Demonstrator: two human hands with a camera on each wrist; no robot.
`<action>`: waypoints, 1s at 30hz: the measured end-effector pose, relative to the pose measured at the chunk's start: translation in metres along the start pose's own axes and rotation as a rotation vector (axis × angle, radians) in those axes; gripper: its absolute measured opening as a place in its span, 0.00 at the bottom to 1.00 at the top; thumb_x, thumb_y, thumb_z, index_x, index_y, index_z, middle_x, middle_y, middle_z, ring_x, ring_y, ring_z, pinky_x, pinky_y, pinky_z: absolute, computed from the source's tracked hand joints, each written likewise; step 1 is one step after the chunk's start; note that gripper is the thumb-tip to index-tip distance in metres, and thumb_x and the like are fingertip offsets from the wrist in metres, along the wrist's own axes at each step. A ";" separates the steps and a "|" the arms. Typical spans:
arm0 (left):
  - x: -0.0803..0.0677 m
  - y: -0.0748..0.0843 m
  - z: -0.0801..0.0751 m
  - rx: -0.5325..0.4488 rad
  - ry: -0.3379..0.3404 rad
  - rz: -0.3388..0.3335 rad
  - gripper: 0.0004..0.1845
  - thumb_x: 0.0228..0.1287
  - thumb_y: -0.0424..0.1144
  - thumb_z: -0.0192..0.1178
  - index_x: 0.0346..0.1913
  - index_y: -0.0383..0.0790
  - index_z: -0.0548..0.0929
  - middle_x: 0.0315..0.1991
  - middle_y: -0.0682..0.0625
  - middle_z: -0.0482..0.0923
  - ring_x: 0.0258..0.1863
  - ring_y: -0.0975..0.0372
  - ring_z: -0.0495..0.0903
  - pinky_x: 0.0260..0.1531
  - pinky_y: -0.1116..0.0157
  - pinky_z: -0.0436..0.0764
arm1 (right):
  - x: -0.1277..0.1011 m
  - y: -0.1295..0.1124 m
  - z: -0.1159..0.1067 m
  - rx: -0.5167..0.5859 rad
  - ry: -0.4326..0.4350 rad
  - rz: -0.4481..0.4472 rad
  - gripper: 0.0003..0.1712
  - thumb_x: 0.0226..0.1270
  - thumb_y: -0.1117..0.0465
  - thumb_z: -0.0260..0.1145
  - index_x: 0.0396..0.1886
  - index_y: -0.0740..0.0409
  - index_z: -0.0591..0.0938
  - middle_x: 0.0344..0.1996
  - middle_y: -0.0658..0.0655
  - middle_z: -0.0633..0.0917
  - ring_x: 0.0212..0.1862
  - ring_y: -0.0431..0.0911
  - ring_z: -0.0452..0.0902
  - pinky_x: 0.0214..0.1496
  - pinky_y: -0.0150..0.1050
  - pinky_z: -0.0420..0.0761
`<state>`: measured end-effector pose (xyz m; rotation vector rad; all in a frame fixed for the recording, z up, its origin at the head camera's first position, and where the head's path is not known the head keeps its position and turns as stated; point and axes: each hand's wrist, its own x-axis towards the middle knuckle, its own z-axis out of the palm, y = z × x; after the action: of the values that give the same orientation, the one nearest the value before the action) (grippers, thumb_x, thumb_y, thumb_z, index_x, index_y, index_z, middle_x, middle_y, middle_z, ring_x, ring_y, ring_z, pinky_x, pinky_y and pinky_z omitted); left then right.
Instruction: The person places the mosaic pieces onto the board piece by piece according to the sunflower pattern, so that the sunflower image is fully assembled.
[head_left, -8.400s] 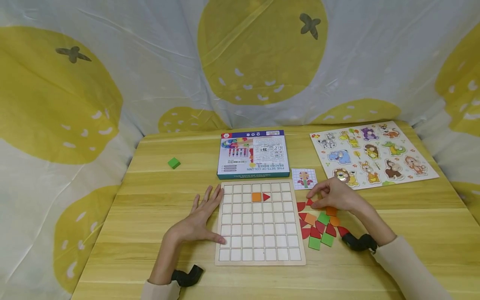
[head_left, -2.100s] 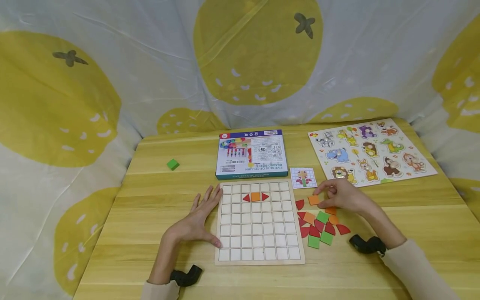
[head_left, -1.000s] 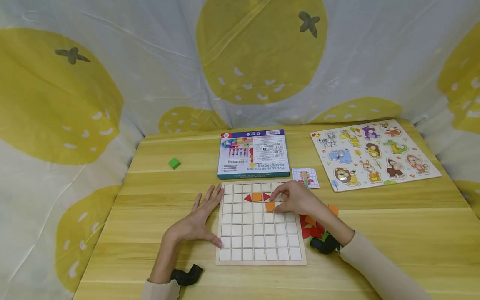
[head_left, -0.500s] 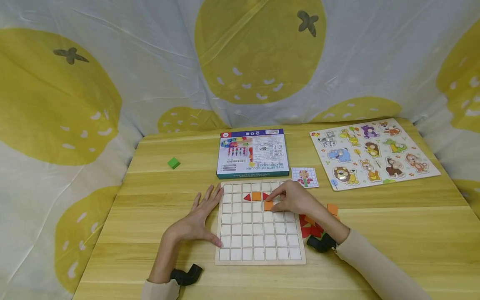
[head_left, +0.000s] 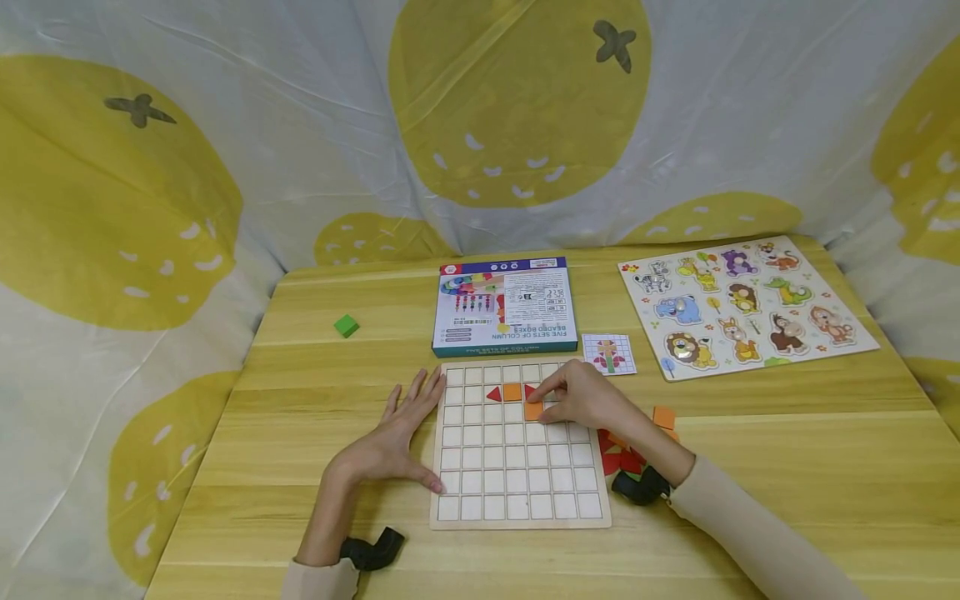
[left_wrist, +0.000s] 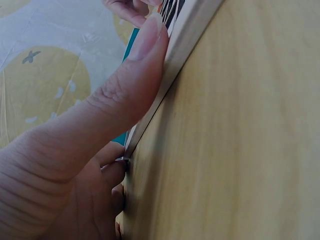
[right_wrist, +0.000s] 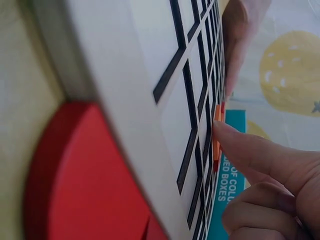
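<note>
A wooden grid board (head_left: pixel 496 460) lies flat in the middle of the table. One orange square (head_left: pixel 512 392) sits in its second row between two red triangles, the left triangle (head_left: pixel 494 394) and the right triangle (head_left: pixel 529 391). My right hand (head_left: pixel 588 396) pinches another orange square tile (head_left: pixel 533 411) between thumb and index finger, over the cell just below the right triangle. In the right wrist view the thumb (right_wrist: pixel 235 137) presses that tile's edge. My left hand (head_left: pixel 386 446) rests spread along the board's left edge, its thumb (left_wrist: pixel 145 45) against the rim.
Red, green and orange pieces (head_left: pixel 663 417) lie right of the board, partly under the right forearm. A pattern card (head_left: pixel 609 354), a boxed set (head_left: pixel 504 304) and an animal puzzle (head_left: pixel 742 308) stand behind. A green block (head_left: pixel 346 325) sits far left.
A red triangle has come to the left of the placed orange square. My right hand has then carried another orange square from the loose pieces onto the board, edging left. The left hand stays put.
</note>
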<state>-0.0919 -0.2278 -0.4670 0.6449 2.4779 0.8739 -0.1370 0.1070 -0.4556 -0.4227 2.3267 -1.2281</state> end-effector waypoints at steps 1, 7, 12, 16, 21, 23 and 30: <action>0.000 0.000 0.000 0.000 0.000 0.001 0.82 0.32 0.54 0.88 0.85 0.43 0.39 0.87 0.47 0.31 0.85 0.47 0.25 0.80 0.38 0.25 | 0.000 0.000 0.000 0.002 0.000 -0.002 0.11 0.56 0.66 0.81 0.40 0.54 0.94 0.10 0.46 0.59 0.16 0.41 0.52 0.21 0.29 0.55; 0.000 -0.001 0.001 0.002 0.000 0.000 0.82 0.32 0.54 0.88 0.85 0.43 0.39 0.87 0.47 0.31 0.85 0.47 0.25 0.80 0.38 0.25 | 0.000 0.002 -0.001 0.026 -0.011 -0.011 0.11 0.56 0.65 0.81 0.41 0.54 0.94 0.10 0.46 0.60 0.17 0.41 0.52 0.21 0.29 0.55; 0.000 -0.001 0.001 0.007 0.003 0.003 0.82 0.32 0.55 0.87 0.85 0.43 0.39 0.87 0.47 0.31 0.85 0.47 0.26 0.80 0.38 0.25 | -0.006 0.003 -0.011 0.056 -0.008 -0.002 0.11 0.60 0.61 0.79 0.44 0.52 0.94 0.12 0.46 0.61 0.19 0.42 0.56 0.22 0.30 0.55; 0.001 -0.001 0.000 0.012 0.003 0.002 0.82 0.31 0.55 0.87 0.85 0.43 0.39 0.86 0.47 0.31 0.85 0.47 0.26 0.80 0.38 0.25 | -0.017 0.010 -0.027 0.038 0.016 -0.001 0.12 0.64 0.59 0.77 0.47 0.52 0.93 0.14 0.47 0.62 0.20 0.43 0.57 0.23 0.31 0.56; 0.001 -0.001 0.000 0.014 0.000 -0.003 0.82 0.32 0.55 0.87 0.85 0.44 0.38 0.86 0.48 0.31 0.85 0.48 0.25 0.80 0.39 0.25 | -0.039 0.025 -0.051 0.035 0.033 0.025 0.13 0.65 0.56 0.76 0.49 0.52 0.92 0.15 0.47 0.61 0.20 0.41 0.57 0.21 0.31 0.57; 0.001 -0.001 0.000 0.015 -0.001 -0.006 0.82 0.32 0.55 0.87 0.85 0.44 0.38 0.86 0.48 0.31 0.85 0.48 0.25 0.80 0.39 0.25 | -0.048 0.032 -0.060 0.040 0.035 0.027 0.13 0.65 0.56 0.76 0.48 0.53 0.92 0.16 0.47 0.61 0.20 0.40 0.57 0.20 0.31 0.57; 0.001 -0.001 0.000 0.008 -0.004 -0.003 0.82 0.33 0.55 0.87 0.85 0.44 0.38 0.86 0.47 0.30 0.85 0.47 0.25 0.80 0.38 0.25 | -0.076 0.061 -0.085 0.053 -0.038 0.010 0.16 0.63 0.58 0.77 0.49 0.58 0.91 0.16 0.46 0.61 0.20 0.37 0.54 0.21 0.32 0.56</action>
<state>-0.0931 -0.2277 -0.4683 0.6448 2.4792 0.8608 -0.1218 0.2352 -0.4445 -0.4117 2.2570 -1.2627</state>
